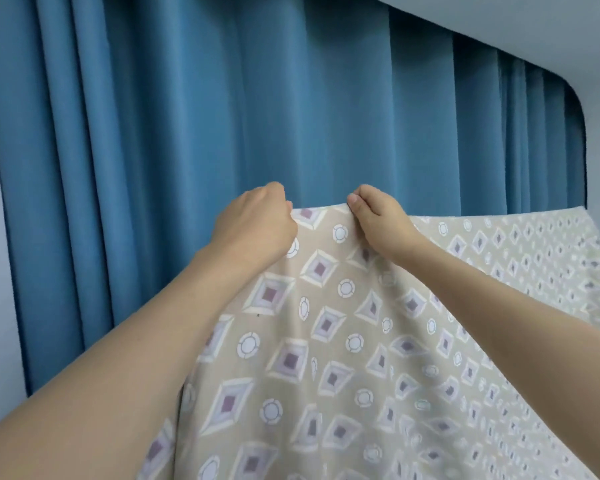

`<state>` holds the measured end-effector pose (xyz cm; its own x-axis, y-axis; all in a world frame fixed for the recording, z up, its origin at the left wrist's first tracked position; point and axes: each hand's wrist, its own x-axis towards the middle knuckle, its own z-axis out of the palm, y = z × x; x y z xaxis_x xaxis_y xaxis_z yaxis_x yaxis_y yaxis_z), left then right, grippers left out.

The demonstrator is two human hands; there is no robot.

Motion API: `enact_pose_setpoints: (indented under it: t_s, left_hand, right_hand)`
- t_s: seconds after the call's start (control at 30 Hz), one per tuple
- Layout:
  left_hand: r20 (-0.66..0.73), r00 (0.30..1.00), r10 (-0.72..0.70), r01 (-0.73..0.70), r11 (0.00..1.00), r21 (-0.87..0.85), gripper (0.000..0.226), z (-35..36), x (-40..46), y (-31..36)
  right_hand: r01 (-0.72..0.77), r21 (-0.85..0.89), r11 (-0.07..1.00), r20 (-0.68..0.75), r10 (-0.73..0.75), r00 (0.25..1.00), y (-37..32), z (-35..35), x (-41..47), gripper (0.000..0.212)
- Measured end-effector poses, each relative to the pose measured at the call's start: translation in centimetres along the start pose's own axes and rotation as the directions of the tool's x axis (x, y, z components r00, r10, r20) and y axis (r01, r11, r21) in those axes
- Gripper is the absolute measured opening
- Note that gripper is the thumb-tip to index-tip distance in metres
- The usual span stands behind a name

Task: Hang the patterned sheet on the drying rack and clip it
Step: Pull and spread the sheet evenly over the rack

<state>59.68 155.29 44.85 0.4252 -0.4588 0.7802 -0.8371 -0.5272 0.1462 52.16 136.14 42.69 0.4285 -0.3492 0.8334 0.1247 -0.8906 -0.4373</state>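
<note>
Both hands are working at the top edge of the patterned sheet [326, 341], in the middle of the frame. The left hand [257, 223] is gripping the sheet's upper left corner, its fingers curled over the fold so that only the knuckles and back of the hand are showing. The right hand [378, 220] is pinching the same top edge just beside it, thumb in front and fingers tucked behind the cloth. A short stretch of fabric is spanning the gap between them.

The sheet is filling the lower centre and lower right of the frame. Its top edge is running in a level line toward the right side, which suggests it is already lying over a bar of the drying rack, though the rack itself is hidden under the cloth. From there the fabric is falling toward the bottom of the frame.

Behind it, a blue curtain [257, 98] is covering the upper part of the frame, with pale wall [499, 19] at the upper right.

As for progress, the hanging seems largely done, with the corner being straightened. No clips are showing anywhere, so the clipping is probably still to come.
</note>
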Motion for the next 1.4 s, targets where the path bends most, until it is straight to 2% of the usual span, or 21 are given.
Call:
enact_pose_setpoints:
  t_s: [0.1, 0.17, 0.23, 0.3, 0.37, 0.5, 0.57, 0.63, 0.7, 0.73, 0.8, 0.9, 0.97, 1.03, 1.1, 1.13, 1.17, 1.2, 1.27, 1.3, 1.4]
  left_hand:
    - [-0.202, 0.979, -0.036, 0.037, 0.999, 0.001, 0.023, -1.1, 2.1, 0.6]
    - [-0.187, 0.98, -0.072, 0.071, 0.997, -0.014, 0.024, -1.6, 3.1, 0.6]
    - [0.017, 0.992, -0.129, 0.128, 0.991, 0.037, 0.032, -1.6, 2.9, -0.1]
    - [0.199, 0.96, -0.195, 0.185, 0.98, 0.068, 0.043, -1.0, 1.2, -1.2]
    - [0.231, 0.944, -0.236, 0.242, 0.97, 0.006, 0.05, -0.7, -1.2, -1.9]
    - [0.119, 0.976, -0.18, 0.202, 0.957, -0.206, 0.048, -0.3, -5.9, -4.2]
    - [0.278, 0.951, -0.133, 0.235, 0.897, -0.374, 0.044, -0.7, -8.3, -6.2]
    - [0.566, 0.824, -0.02, 0.307, 0.856, -0.417, 0.046, -0.8, -10.9, -8.7]
    - [0.822, 0.567, -0.044, 0.436, 0.863, -0.255, 0.041, -0.3, -13.6, -10.7]
    - [0.878, 0.467, -0.107, 0.47, 0.871, -0.144, 0.038, 0.4, -14.9, -12.0]
    - [0.895, 0.391, -0.216, 0.497, 0.868, -0.008, 0.04, 1.8, -17.1, -14.0]
    - [0.839, 0.428, -0.336, 0.536, 0.842, 0.064, 0.053, 2.9, -19.5, -16.7]
    - [0.679, 0.598, -0.426, 0.584, 0.811, -0.005, 0.026, 2.2, -19.9, -18.1]
    - [0.227, 0.803, -0.551, 0.585, 0.801, -0.128, 0.026, 0.7, -19.6, -19.5]
    - [-0.29, 0.809, -0.511, 0.497, 0.859, -0.127, 0.025, -0.8, -20.2, -19.7]
    - [-0.338, 0.805, -0.487, 0.468, 0.872, -0.143, 0.02, -1.1, -20.9, -19.4]
    - [-0.196, 0.846, -0.496, 0.47, 0.867, -0.165, 0.023, -0.7, -21.9, -19.6]
    - [0.104, 0.849, -0.518, 0.528, 0.838, -0.138, 0.04, -0.1, -23.0, -19.4]
    - [0.644, 0.585, -0.493, 0.545, 0.827, 0.137, 0.06, 1.5, -25.7, -19.2]
    - [0.669, 0.528, -0.524, 0.51, 0.825, 0.244, 0.054, 1.8, -26.1, -20.0]
    - [0.205, 0.688, -0.696, 0.699, 0.711, 0.07, 0.023, -0.7, -23.3, -22.5]
  right_hand:
    - [0.011, 0.085, 0.996, -0.119, 0.0, 0.993, -1.7, -0.3, 3.6, 0.032]
    - [0.022, 0.006, 1.0, -0.071, -0.022, 0.997, -2.5, -0.2, 5.6, 0.031]
    - [0.0, -0.297, 0.955, 0.256, 0.079, 0.964, -2.5, 0.2, 6.4, 0.028]
    - [0.037, -0.504, 0.863, 0.531, 0.276, 0.801, -1.9, 0.5, 5.6, 0.027]
    - [-0.002, -0.448, 0.894, 0.603, 0.303, 0.738, -2.1, 0.3, 4.5, 0.034]
    - [0.006, -0.168, 0.986, 0.57, 0.092, 0.816, -6.6, 1.8, 1.9, 0.054]
    - [0.164, -0.156, 0.974, 0.552, -0.051, 0.832, -9.5, 3.6, -0.2, 0.056]
    - [0.461, -0.286, 0.84, 0.437, -0.314, 0.843, -10.8, 6.4, -1.9, 0.053]
    - [0.672, -0.398, 0.624, 0.258, -0.627, 0.735, -11.2, 9.4, -3.6, 0.046]
    - [0.727, -0.425, 0.539, 0.221, -0.717, 0.661, -11.5, 10.7, -4.4, 0.045]
    - [0.786, -0.433, 0.441, 0.216, -0.796, 0.566, -11.9, 13.0, -6.0, 0.048]
    - [0.841, -0.425, 0.336, 0.301, -0.823, 0.481, -11.9, 15.9, -8.8, 0.047]
    - [0.857, -0.413, 0.308, 0.389, -0.791, 0.472, -11.3, 17.3, -10.4, 0.048]
    - [0.848, -0.419, 0.325, 0.43, -0.751, 0.5, -10.8, 17.9, -11.6, 0.045]
    - [0.832, -0.432, 0.348, 0.438, -0.725, 0.531, -10.8, 17.7, -12.2, 0.037]
    - [0.828, -0.443, 0.344, 0.443, -0.719, 0.536, -10.9, 17.6, -12.3, 0.034]
    - [0.828, -0.453, 0.331, 0.46, -0.709, 0.535, -11.1, 17.5, -12.5, 0.031]
    - [0.83, -0.464, 0.309, 0.468, -0.71, 0.526, -11.2, 17.5, -12.7, 0.026]
    - [0.836, -0.466, 0.289, 0.473, -0.717, 0.511, -11.2, 17.4, -13.3, 0.018]
    - [0.837, -0.463, 0.29, 0.469, -0.722, 0.509, -11.0, 17.3, -13.6, 0.014]
    - [0.811, -0.482, 0.331, 0.44, -0.709, 0.551, -10.1, 17.3, -13.7, 0.023]
